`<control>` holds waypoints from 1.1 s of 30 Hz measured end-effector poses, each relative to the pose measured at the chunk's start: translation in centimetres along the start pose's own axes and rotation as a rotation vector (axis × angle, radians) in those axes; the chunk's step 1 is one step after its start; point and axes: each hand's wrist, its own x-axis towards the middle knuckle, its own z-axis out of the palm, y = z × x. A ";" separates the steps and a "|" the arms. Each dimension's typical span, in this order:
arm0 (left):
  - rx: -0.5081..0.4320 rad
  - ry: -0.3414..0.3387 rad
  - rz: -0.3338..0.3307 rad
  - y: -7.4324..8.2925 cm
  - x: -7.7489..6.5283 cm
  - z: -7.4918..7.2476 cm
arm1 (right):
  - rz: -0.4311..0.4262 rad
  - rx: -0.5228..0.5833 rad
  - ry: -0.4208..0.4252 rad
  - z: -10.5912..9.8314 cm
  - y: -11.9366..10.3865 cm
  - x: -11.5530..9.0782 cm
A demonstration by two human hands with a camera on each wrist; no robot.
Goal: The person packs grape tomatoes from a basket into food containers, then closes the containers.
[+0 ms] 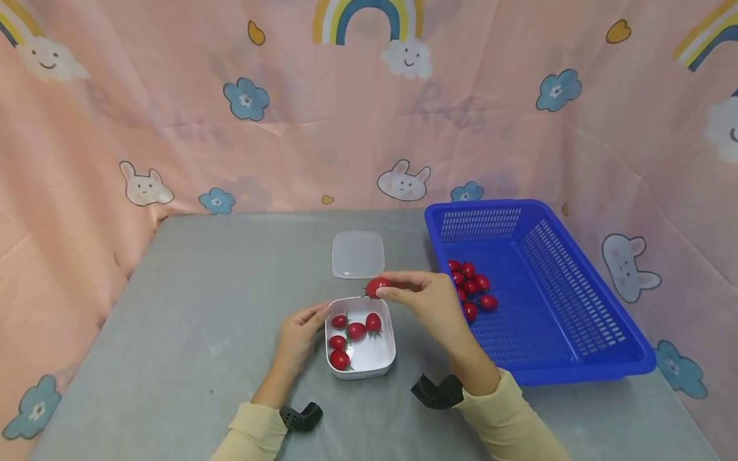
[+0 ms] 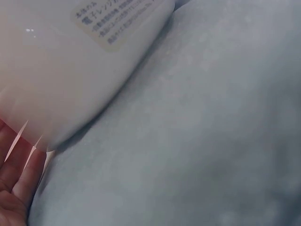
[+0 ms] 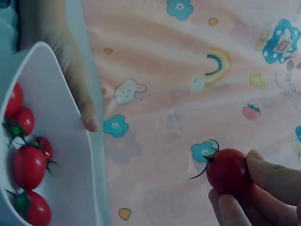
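My right hand (image 1: 429, 301) pinches a red cherry tomato (image 1: 376, 287) between thumb and fingers, just above the far rim of a white square box (image 1: 375, 362). In the right wrist view this cherry tomato (image 3: 229, 173) shows its green stem pointing away from the fingertips. Several cherry tomatoes (image 1: 356, 330) with green stems lie inside the box, mostly along its left side. My left hand (image 1: 300, 333) rests its extended fingers against the box's outer left side. The left wrist view shows fingers (image 2: 29, 174) of that hand at the box wall (image 2: 61, 80), which bears a printed label.
A blue perforated basket (image 1: 548, 371) stands at the right, with several cherry tomatoes (image 1: 470, 286) along its left side. Behind the box a translucent square lid (image 1: 358, 255) lies on the grey table (image 1: 190, 333). A pink patterned curtain (image 1: 323, 128) hangs beyond the table.
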 end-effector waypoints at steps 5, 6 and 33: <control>-0.010 -0.003 0.010 -0.1 -0.1 0.0 | 0.021 0.020 -0.001 1.4 1.5 0.3; -0.008 -0.002 0.013 -0.1 -0.1 0.0 | 0.021 0.028 -0.010 1.7 1.8 0.4; -0.018 -0.016 0.026 0.0 0.2 -0.2 | 0.029 0.002 -0.136 7.1 5.0 1.5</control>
